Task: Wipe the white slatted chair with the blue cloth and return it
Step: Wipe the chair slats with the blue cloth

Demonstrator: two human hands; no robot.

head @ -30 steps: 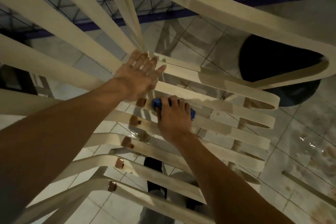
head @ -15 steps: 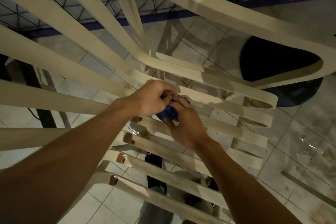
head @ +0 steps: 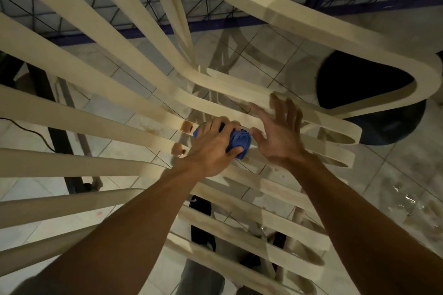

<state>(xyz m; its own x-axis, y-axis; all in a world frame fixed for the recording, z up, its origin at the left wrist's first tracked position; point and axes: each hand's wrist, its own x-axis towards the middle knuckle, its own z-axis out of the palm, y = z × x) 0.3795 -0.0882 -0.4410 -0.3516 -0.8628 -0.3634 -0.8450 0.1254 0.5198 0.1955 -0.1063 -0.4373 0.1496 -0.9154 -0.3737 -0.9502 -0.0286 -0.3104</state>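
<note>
Swapped hands: now gripping blue cloth (head: 239,142) in left hand (head: 214,148), fingers curled round it, on a slat near the seat's rear edge of white slatted chair (head: 96,79). Released from right hand (head: 280,136), fingers spread. Likely resuming the wipe left-handed.

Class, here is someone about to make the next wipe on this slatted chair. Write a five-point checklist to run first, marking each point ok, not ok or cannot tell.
1. Cloth held firmly: left hand grips the bunched blue cloth. Ok.
2. Other hand free to steady: right hand is open with fingers spread and holds nothing. Ok.
3. Cloth pressed onto the white slatted chair: it sits at the slats, but contact is hidden. Cannot tell.
4. Slats clean nearby: brown marks show beside the left hand. Not ok.
5. Clean cloth face turned outward: too bunched. Cannot tell.
</note>
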